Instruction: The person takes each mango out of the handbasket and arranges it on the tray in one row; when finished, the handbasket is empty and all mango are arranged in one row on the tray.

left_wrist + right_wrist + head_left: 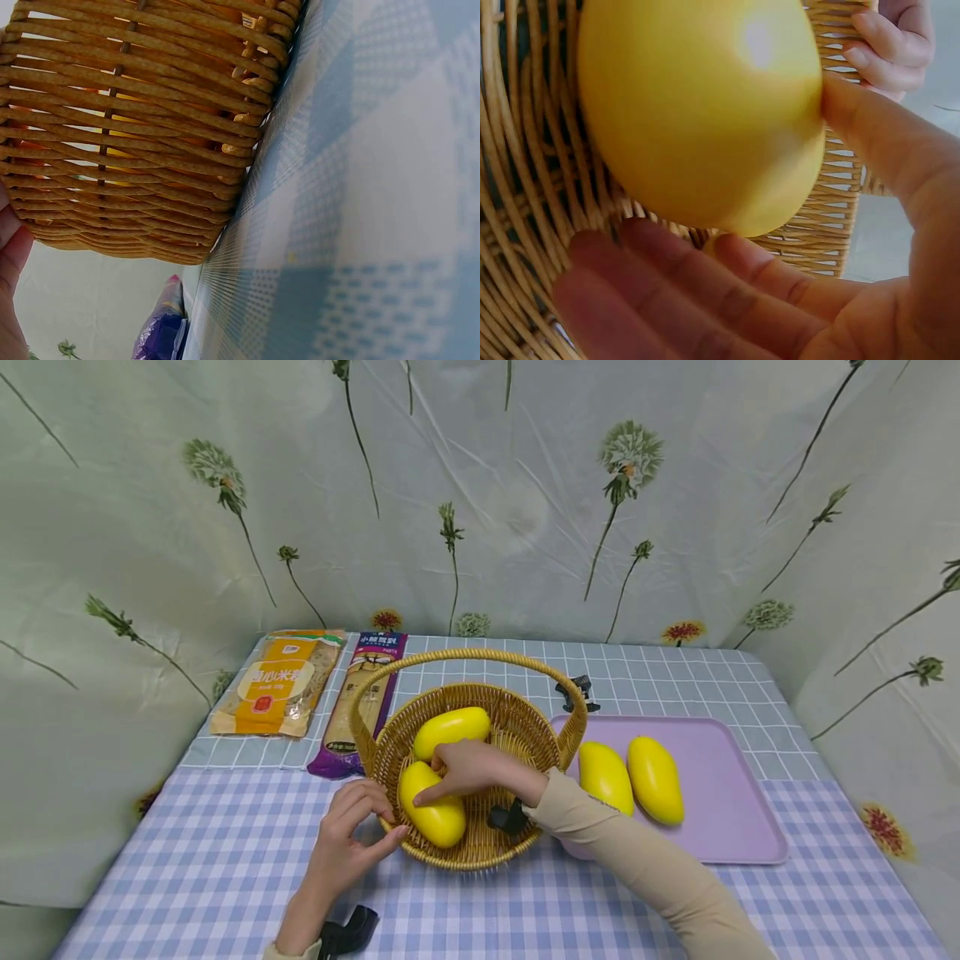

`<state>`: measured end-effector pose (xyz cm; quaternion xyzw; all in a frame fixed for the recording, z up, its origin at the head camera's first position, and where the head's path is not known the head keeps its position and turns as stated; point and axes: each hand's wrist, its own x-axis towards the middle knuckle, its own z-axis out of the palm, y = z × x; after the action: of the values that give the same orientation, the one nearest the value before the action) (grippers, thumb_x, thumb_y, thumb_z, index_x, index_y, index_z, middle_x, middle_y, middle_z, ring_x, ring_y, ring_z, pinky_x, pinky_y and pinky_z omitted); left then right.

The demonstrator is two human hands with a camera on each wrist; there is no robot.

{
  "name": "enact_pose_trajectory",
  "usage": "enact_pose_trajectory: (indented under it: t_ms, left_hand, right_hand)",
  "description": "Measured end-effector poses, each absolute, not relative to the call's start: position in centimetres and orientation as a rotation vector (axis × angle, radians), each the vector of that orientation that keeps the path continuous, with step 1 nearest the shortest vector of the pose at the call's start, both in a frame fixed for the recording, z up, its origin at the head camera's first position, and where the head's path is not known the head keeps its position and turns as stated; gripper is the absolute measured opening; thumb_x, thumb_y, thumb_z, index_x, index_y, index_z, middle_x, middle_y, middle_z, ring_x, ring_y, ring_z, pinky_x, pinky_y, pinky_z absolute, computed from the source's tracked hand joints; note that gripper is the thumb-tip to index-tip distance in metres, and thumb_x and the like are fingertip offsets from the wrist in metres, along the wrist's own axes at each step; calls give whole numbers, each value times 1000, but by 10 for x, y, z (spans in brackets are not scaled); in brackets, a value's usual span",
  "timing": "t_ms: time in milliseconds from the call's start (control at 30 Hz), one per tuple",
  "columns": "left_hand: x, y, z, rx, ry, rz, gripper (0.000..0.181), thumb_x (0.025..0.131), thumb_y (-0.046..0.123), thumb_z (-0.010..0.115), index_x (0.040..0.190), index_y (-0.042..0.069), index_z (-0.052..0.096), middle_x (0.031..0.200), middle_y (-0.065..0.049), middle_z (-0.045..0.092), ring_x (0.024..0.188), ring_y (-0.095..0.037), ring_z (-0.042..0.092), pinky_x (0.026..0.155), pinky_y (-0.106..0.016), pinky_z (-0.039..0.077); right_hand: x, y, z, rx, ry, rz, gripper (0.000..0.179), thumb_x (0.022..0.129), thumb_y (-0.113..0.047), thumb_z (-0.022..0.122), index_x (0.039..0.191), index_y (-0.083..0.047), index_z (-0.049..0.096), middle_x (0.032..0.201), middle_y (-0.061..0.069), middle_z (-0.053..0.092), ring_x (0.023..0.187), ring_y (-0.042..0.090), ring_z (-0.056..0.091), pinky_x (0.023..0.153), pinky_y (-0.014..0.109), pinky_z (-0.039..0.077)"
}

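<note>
In the head view a wicker basket (468,860) with a tall arched handle holds two yellow mangoes: one (452,731) at the back, another (435,814) at the front left. My left hand (347,835) grips the basket's left rim, fingertips over the edge. Reaching inside, my right hand (472,767) is at the front mango. The right wrist view shows its thumb against that mango's side, the other fingers extended and spread below it. Two more mangoes, one (604,777) partly behind the right sleeve and one (656,781) beside it, lie on a lilac tray (727,793).
Behind the basket's left side lie a clear-and-orange food packet (276,685) and a purple pasta packet (348,727). A small black object (577,693) is behind the basket at right. Checked cloths cover the table, and a floral curtain (525,527) hangs at its back.
</note>
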<state>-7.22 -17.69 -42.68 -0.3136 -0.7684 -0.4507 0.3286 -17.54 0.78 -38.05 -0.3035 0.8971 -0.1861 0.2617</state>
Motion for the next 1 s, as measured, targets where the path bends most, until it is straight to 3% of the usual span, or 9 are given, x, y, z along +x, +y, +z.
enact_pose_trajectory:
  t_ms: [400, 633, 1000]
  left_hand:
    - [-72, -176, -427, -806, -2022, -1180, 33, 87, 33, 69, 73, 7, 57, 84, -7, 59, 85, -28, 53, 94, -28, 35]
    - [-72, -176, -426, -803, -2027, -1173, 32, 87, 33, 69, 73, 7, 57, 85, -5, 60, 84, -31, 53, 95, -28, 35]
    - [-73, -176, -426, -816, -2016, -1189, 31, 87, 32, 70, 73, 7, 56, 83, -6, 59, 87, -24, 54, 94, -29, 35]
  right_hand:
    - [-176, 7, -388, -754, 2323, -651, 63, 74, -51, 75, 116, -9, 55, 97, 0, 59, 78, 12, 53, 68, 24, 45]
    - [-177, 14, -387, -751, 2243, -703, 57, 76, -43, 77, 114, -9, 53, 89, -1, 57, 67, 13, 56, 58, 28, 51]
    - [-179, 24, -384, -728, 2227, -707, 59, 75, -42, 79, 116, -8, 53, 88, 0, 58, 70, 12, 55, 60, 26, 49]
